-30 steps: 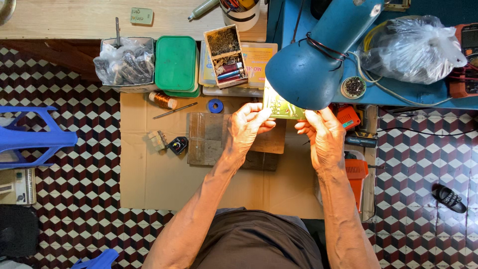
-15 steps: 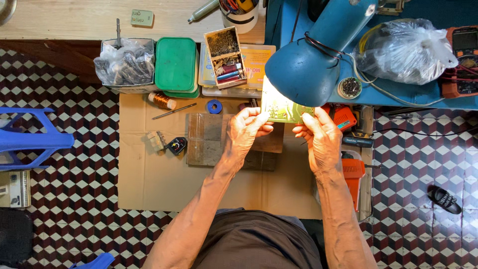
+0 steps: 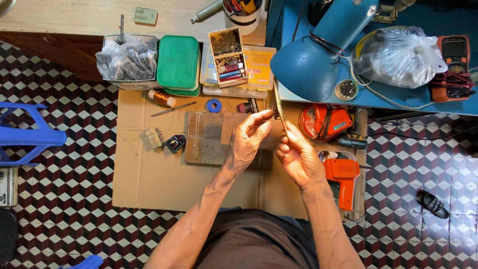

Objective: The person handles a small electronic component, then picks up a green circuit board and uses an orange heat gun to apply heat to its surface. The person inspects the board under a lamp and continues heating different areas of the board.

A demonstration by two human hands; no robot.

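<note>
While a blue desk lamp [image 3: 311, 62] shines over the cardboard mat [image 3: 149, 179], the left hand [image 3: 247, 142] and right hand [image 3: 298, 159] pinch a circuit board [image 3: 279, 107], now turned edge-on instead of flat, fingers clamped on its edges, suggesting inspection of its side.

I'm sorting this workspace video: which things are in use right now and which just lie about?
In use:
- left hand
- right hand
- thin board, held edge-on by both hands

Lying about:
- orange tool
- green box
- copper wire spool
- blue tape roll
</note>
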